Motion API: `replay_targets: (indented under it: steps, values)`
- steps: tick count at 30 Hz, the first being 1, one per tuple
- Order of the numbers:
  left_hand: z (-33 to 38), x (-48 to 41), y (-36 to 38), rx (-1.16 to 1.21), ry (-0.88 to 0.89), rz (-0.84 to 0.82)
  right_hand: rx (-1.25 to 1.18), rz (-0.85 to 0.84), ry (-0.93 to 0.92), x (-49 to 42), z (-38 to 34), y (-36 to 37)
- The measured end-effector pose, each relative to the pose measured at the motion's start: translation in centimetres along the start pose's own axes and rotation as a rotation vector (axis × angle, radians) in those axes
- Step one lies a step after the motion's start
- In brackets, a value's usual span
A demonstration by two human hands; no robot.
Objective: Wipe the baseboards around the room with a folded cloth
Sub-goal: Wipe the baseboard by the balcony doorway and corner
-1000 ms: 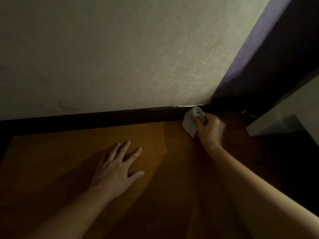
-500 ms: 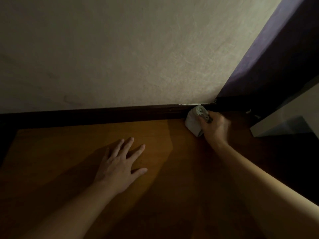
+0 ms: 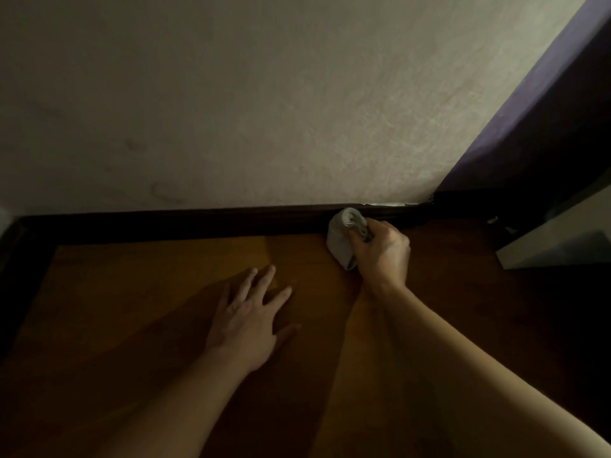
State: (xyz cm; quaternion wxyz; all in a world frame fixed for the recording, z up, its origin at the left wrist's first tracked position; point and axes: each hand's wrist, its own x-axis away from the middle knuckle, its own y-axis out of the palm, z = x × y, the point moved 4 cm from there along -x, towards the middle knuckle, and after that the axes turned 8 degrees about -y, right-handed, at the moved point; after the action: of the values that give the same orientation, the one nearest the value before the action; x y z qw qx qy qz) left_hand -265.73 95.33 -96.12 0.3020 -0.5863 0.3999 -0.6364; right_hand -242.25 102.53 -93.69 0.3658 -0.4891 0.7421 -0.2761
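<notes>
cloth slid left along baseboard

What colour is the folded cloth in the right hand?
Light grey folded cloth, seen best in the head view.

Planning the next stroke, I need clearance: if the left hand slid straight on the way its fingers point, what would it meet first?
Only bare floor lies ahead of the left hand, then probably the dark baseboard, just left of the cloth held by the right hand.
</notes>
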Motion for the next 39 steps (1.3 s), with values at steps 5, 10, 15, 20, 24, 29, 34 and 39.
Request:
replay_targets:
  steps: [5, 10, 15, 20, 24, 29, 34, 39]
  values:
    - [0.4, 0.2, -0.2, 0.025, -0.036, 0.017, 0.021, 0.012, -0.018, 0.3, -1.1, 0.8]
    - [0.7, 0.3, -0.3, 0.019, -0.039, 0.004, 0.02, 0.01, -0.034, 0.3, -1.4, 0.9]
    - [0.5, 0.0, 0.4, 0.009, -0.018, 0.066, -0.001, -0.026, -0.085, 0.9, -4.4, 3.1]
    - [0.7, -0.1, 0.3, -0.014, -0.02, 0.084, -0.016, -0.04, -0.107, 1.1, -5.2, 3.9]
    - [1.5, -0.4, 0.0, -0.03, -0.04, 0.044, 0.002, -0.017, -0.056, 0.6, -2.6, 2.1]
    - [2.0, 0.0, -0.7, -0.042, -0.049, 0.037, 0.009, 0.007, 0.041, -0.8, 3.5, -1.8]
    - [2.1, 0.1, -0.6, -0.051, -0.062, 0.051, -0.061, 0.012, 0.169, -1.9, 7.4, -4.1]
    - [2.8, 0.0, -0.4, -0.052, -0.102, 0.044, -0.072, -0.004, 0.129, -1.9, 7.3, -3.4]
